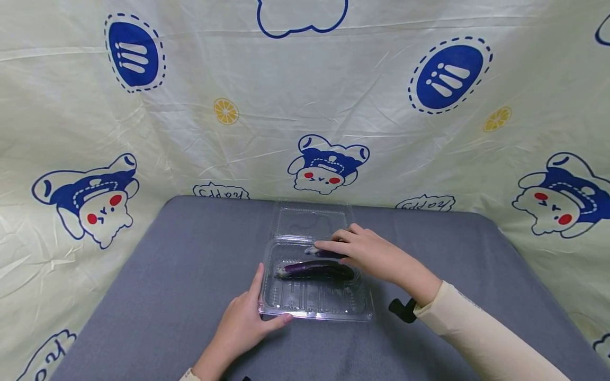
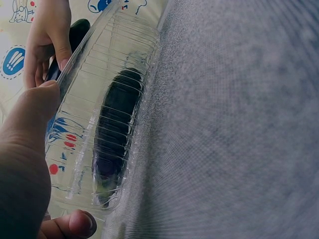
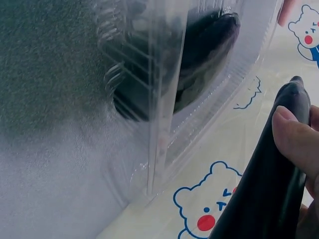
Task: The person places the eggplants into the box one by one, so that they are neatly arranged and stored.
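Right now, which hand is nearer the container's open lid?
Right. The right hand, gripping an eggplant, is by the lid, at its near right corner. The left hand touches the tray at its near left corner, farther from the lid.

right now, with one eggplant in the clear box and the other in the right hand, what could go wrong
The held eggplant may slip, since its skin looks smooth and the right hand grips it near one end. If lowered carelessly, it could bump the eggplant already lying in the box. The clear box looks thin and light, so it might shift if knocked while the left hand steadies only one front corner.
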Motion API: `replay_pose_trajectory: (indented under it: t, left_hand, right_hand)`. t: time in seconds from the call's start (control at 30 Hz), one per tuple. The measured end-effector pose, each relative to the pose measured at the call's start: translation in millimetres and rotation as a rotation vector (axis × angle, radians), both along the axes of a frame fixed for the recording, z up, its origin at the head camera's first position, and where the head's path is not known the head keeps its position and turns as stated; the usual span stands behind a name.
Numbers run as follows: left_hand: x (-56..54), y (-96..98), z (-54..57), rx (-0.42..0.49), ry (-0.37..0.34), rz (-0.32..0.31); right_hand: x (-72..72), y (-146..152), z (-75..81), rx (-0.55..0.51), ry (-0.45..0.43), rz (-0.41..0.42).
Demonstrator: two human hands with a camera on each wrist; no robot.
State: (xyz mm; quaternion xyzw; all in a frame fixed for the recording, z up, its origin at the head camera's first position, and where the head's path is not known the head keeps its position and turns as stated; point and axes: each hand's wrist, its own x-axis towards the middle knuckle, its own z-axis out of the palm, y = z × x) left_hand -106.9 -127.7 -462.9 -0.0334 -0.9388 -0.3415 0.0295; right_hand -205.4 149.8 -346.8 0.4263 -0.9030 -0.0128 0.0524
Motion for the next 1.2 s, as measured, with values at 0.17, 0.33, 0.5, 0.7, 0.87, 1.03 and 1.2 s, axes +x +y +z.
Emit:
replay_pose_trajectory:
  t: [0.17, 0.33, 0.5, 0.7, 0.87, 1.03, 1.2]
  left_hand:
    - [0.1, 0.2, 0.7, 0.004, -0.011, 0.001]
    - [0.5, 0.0, 1.1, 0.012, 0.001, -0.003]
    - [0.6, 0.1, 1.3, 0.012, -0.001, -0.005]
    - [0.0, -0.4, 0.8, 0.008, -0.018, -0.005]
    - [0.1, -0.3, 0.9, 0.017, -0.017, -0.007]
    - [0.0, 0.0, 0.7, 0.02, -0.015, -0.003]
    - [-0.8, 0.0, 0.0, 0.017, -0.013, -0.002]
  right_hand:
    - [-0.7, -5.2, -3.6, 0.032, 0.011, 0.038]
    - [-1.2, -12.4, -7.9, 0.05, 0.036, 0.076]
    - [-0.2, -17.9, -13.4, 0.059, 0.024, 0.09]
    - [2.7, -22.1, -18.9, 0.056, 0.013, 0.123]
    - [6.8, -26.1, -20.6, 0.068, -0.004, 0.133]
    - [9.0, -28.3, -25.3, 0.118, -0.029, 0.125]
    - [9.9, -28.5, -30.6, 0.135, -0.036, 0.124]
